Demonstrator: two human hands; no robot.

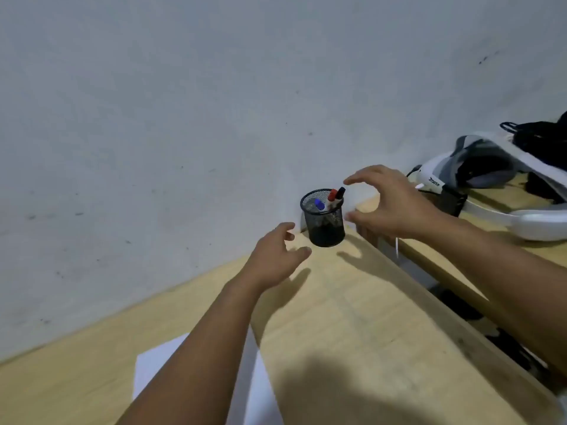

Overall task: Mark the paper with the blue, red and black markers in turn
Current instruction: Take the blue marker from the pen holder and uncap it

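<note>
A black mesh pen cup (325,223) stands at the far corner of the wooden desk (352,326), against the wall. Three markers stick out of it: one with a blue cap (319,205), one with a red cap (332,195) and one with a black cap (340,192). My left hand (274,256) hovers just left of the cup, fingers apart, holding nothing. My right hand (389,202) is just right of the cup, thumb and fingers spread in a curve, empty. A white sheet of paper (153,366) lies at the near left, partly hidden by my left forearm.
A white headset (503,191) with dark padding lies on a second desk at the right, with a black bag (540,139) behind it. A gap separates the two desks. A pale wall rises behind.
</note>
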